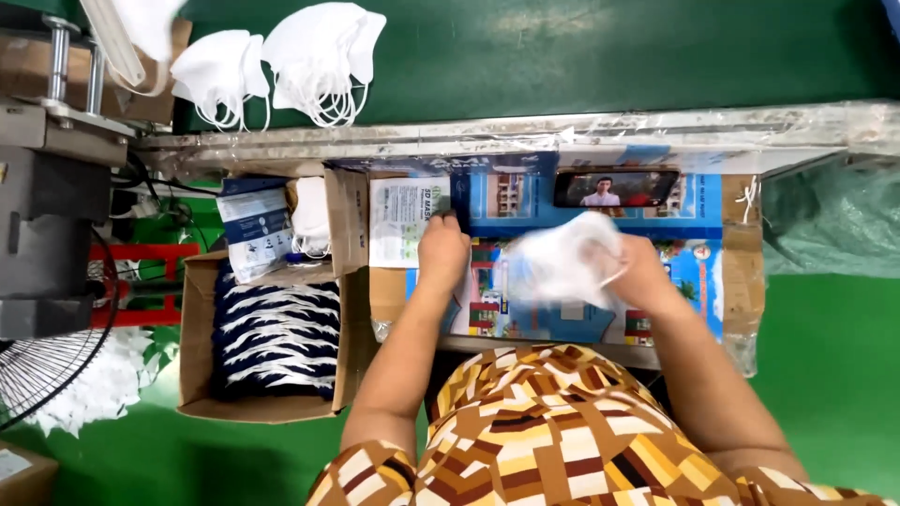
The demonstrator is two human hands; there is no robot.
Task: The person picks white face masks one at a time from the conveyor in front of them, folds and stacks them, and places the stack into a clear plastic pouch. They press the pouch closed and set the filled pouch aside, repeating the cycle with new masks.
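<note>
My right hand [642,272] grips a blurred white face mask [562,260] over the printed blue work board [694,220]. To its left, my left hand [442,251] rests with fingers curled on the edge of a flat printed mask pouch [403,220] lying on that board. The two hands are about a hand's width apart.
A phone [614,187] lies at the board's far edge. A cardboard box [192,361] of packed dark-and-white masks stands at left, with more pouches [253,225] behind it. Stacks of white masks [319,56] sit on the green conveyor. A machine [52,187] and fan [37,365] are far left.
</note>
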